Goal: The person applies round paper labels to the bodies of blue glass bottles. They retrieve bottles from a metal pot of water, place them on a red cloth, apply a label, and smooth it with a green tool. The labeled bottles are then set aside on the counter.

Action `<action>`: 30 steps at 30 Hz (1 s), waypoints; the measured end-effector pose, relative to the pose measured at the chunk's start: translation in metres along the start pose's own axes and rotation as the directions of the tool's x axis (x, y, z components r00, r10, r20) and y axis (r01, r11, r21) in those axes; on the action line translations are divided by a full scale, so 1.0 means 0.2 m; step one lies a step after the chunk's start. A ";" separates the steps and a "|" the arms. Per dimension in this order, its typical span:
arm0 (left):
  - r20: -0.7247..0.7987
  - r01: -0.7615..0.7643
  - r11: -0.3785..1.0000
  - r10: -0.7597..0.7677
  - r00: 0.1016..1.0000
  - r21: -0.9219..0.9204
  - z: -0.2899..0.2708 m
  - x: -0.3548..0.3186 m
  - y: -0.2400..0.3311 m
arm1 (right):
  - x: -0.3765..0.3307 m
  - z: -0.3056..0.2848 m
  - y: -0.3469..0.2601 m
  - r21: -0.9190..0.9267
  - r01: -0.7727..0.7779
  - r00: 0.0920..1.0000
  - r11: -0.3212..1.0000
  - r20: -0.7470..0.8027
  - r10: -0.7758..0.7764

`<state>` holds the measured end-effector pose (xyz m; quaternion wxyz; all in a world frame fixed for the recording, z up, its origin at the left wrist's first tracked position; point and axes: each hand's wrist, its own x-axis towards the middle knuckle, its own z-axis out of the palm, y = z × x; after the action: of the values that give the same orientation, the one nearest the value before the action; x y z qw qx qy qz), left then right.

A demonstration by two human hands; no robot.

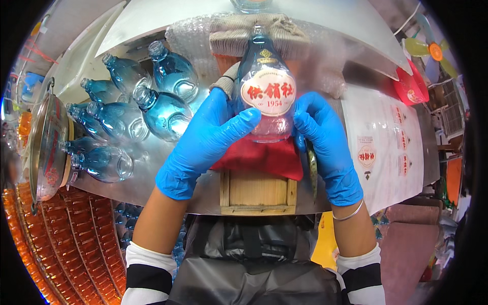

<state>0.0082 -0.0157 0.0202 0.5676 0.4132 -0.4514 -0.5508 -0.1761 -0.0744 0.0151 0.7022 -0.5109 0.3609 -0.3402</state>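
Observation:
A blue-tinted glass bottle point(267, 124) lies tilted with its neck away from me. On its front sits a rounded cream label point(269, 91) with red print. My left hand point(208, 129), in a blue glove with grey knit fabric over a fingertip, grips the bottle's left side, its thumb on the label's lower edge. Fingers of my gloved right hand point(323, 134) are curled against the right side. A slim greenish tool point(313, 173) hangs beneath them; its upper end is hidden. Red cloth point(269, 157) lies under the bottle's base, over a wooden stand point(258, 190).
Several blue glass bottles point(173, 76) lie on the metal table at left. A printed label sheet point(386, 147) is at right. Grey ribbed fabric point(259, 38) backs the bottle's neck. A round metal tin point(49, 147) stands at the left edge, a small fan point(434, 51) far right.

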 end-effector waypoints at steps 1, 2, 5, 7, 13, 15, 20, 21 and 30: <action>-0.001 -0.003 1.000 0.003 1.000 -0.015 0.00 -0.01 -0.01 | 0.00 0.00 0.00 0.007 0.025 1.000 1.000 0.013 -0.025; -0.002 -0.006 1.000 0.006 1.000 -0.030 0.00 -0.01 -0.02 | 0.00 0.00 0.01 0.015 0.045 0.999 0.999 0.007 -0.045; 0.017 -0.013 0.996 0.014 1.000 -0.091 -0.01 -0.02 -0.04 | -0.01 0.01 0.00 0.010 0.028 1.000 1.000 -0.005 -0.028; 0.019 -0.025 0.994 0.027 0.999 -0.102 -0.02 -0.02 -0.04 | -0.01 0.01 0.01 0.023 0.061 0.998 0.998 -0.003 -0.061; 0.034 -0.039 0.994 0.043 0.999 -0.102 -0.04 -0.03 -0.06 | -0.01 0.01 0.03 0.039 0.085 0.996 0.996 0.013 -0.085; 0.039 -0.050 0.992 0.054 0.998 -0.116 -0.04 -0.03 -0.07 | -0.01 0.00 0.03 0.042 0.078 0.997 0.996 0.007 -0.078; 0.032 -0.048 0.994 0.051 0.998 -0.098 -0.04 -0.03 -0.06 | -0.01 0.00 0.03 0.060 0.103 0.995 0.993 0.004 -0.103; 0.038 -0.056 0.994 0.060 0.997 -0.099 -0.05 -0.03 -0.07 | -0.01 0.00 0.03 0.073 0.081 0.997 0.994 0.002 -0.081; 0.016 -0.039 0.997 0.040 0.999 -0.062 -0.03 -0.02 -0.07 | -0.03 0.03 0.01 0.050 0.022 0.997 0.999 -0.077 -0.018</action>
<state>0.0100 -0.0122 0.0051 0.5868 0.3818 -0.4472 -0.5567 -0.1728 -0.0663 0.0144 0.6971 -0.4830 0.3737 -0.3757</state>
